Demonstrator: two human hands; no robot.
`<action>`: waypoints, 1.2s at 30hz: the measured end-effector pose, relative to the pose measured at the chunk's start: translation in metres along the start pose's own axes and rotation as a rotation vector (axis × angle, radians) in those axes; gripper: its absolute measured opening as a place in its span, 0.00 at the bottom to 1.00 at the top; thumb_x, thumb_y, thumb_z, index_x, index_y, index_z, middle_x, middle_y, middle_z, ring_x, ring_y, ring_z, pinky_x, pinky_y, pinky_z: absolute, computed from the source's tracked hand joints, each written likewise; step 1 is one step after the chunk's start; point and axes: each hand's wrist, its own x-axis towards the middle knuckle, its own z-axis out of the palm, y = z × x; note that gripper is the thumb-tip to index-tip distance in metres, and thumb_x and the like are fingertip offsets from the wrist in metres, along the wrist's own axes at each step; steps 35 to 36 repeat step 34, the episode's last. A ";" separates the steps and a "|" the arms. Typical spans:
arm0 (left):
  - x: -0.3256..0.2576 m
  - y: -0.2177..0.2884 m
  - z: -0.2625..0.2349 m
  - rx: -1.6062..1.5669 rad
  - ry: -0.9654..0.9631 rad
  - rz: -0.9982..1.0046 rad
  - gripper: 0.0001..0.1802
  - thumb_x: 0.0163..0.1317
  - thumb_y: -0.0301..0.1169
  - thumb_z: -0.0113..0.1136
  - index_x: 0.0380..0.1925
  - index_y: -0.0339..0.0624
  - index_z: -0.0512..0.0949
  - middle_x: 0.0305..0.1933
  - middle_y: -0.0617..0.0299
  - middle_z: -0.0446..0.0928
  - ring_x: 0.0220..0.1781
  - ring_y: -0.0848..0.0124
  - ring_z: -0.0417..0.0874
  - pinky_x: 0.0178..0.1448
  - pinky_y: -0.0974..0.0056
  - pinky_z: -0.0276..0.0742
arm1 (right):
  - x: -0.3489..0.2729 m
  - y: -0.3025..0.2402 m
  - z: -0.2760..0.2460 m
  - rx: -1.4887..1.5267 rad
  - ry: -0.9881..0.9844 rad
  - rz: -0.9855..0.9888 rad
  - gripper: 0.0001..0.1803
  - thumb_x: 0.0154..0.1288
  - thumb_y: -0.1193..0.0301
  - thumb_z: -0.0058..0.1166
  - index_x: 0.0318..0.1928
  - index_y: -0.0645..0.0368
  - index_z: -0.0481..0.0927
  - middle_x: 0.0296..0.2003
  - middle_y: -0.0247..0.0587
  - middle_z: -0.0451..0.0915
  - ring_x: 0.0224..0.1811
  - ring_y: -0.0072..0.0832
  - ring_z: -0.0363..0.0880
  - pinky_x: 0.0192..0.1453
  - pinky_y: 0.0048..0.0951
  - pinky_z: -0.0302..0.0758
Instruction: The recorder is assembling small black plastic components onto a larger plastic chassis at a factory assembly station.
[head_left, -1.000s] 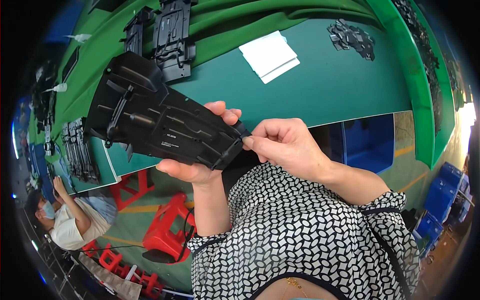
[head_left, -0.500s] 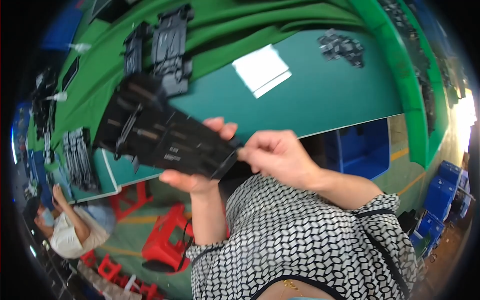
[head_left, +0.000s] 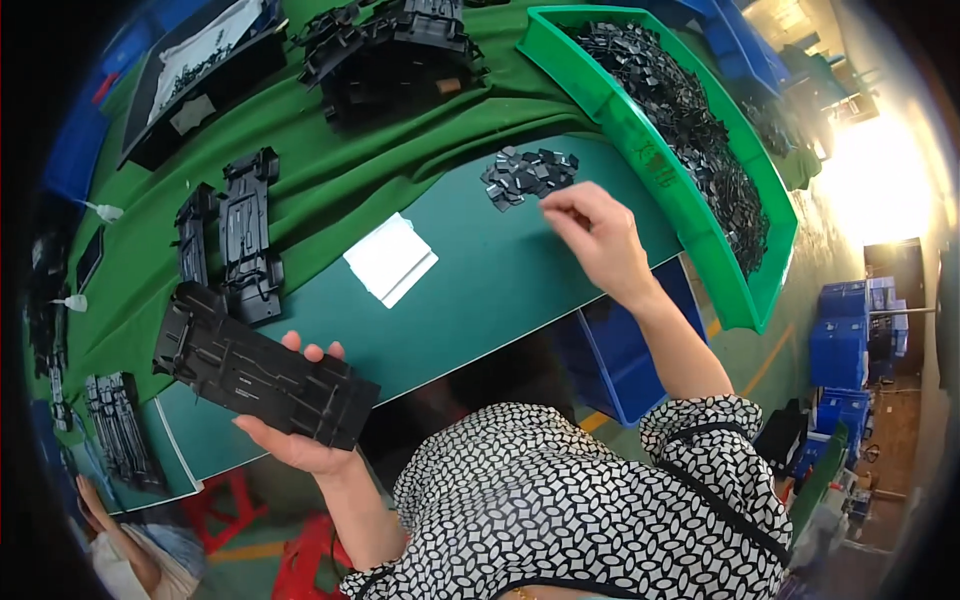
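Note:
My left hand (head_left: pixel 300 452) grips a long black plastic toy-car chassis (head_left: pixel 262 375), tilted, with ribs and recesses on its upward face. The thumb lies along the near edge, and fingertips show past the far edge. My right hand (head_left: pixel 603 238) is over the table near a pile of small black plastic pieces (head_left: pixel 530 175). Its fingers are bent, with a gap between thumb and forefinger, and nothing shows between them. A stack of white paper or card (head_left: pixel 391 258) lies on the table between both hands.
A green bin (head_left: pixel 655 160) full of small black parts stands at the right. More black chassis (head_left: pixel 245 230) lie on the green cloth (head_left: pixel 400 165) at the left. A black tray (head_left: pixel 205 85) is behind them. Another person's arm (head_left: pixel 130 540) shows at lower left; a blue bin (head_left: pixel 625 360) sits below the table edge.
My right hand has left the end of the chassis and moved right, toward the small pieces. The left hand still holds the chassis. The view has turned rightward, showing more of the green bin.

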 end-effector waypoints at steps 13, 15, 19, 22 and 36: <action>-0.003 0.000 0.004 0.012 0.050 -0.047 0.39 0.62 0.58 0.44 0.65 0.45 0.54 0.61 0.46 0.64 0.55 0.57 0.73 0.64 0.44 0.63 | 0.039 0.033 0.016 -0.450 -0.043 -0.387 0.08 0.56 0.76 0.55 0.38 0.60 0.78 0.30 0.42 0.74 0.36 0.39 0.74 0.40 0.36 0.74; -0.003 0.000 0.006 0.011 0.062 -0.049 0.39 0.62 0.58 0.44 0.65 0.45 0.54 0.61 0.46 0.64 0.55 0.57 0.74 0.64 0.44 0.64 | 0.039 0.033 0.014 -0.450 -0.025 -0.411 0.08 0.55 0.76 0.55 0.37 0.60 0.78 0.30 0.42 0.74 0.36 0.39 0.74 0.40 0.36 0.74; -0.004 0.000 0.005 -0.007 0.063 -0.057 0.39 0.62 0.58 0.44 0.65 0.45 0.55 0.62 0.46 0.64 0.54 0.57 0.74 0.62 0.44 0.65 | 0.036 0.032 0.007 -0.417 -0.032 -0.406 0.07 0.55 0.78 0.54 0.37 0.61 0.77 0.31 0.43 0.74 0.35 0.40 0.75 0.39 0.36 0.74; -0.005 0.000 0.005 -0.007 0.064 -0.061 0.39 0.62 0.58 0.44 0.65 0.45 0.55 0.62 0.46 0.64 0.54 0.57 0.74 0.62 0.44 0.65 | 0.032 0.028 0.005 -0.316 0.043 -0.372 0.06 0.57 0.78 0.55 0.36 0.63 0.78 0.30 0.44 0.75 0.31 0.37 0.76 0.35 0.31 0.73; -0.004 0.000 -0.001 -0.009 0.042 -0.097 0.39 0.62 0.59 0.44 0.66 0.48 0.54 0.63 0.46 0.63 0.55 0.55 0.73 0.64 0.43 0.62 | 0.021 0.014 0.016 -0.578 -0.133 -0.174 0.08 0.55 0.69 0.57 0.33 0.62 0.78 0.30 0.46 0.76 0.37 0.42 0.76 0.41 0.38 0.75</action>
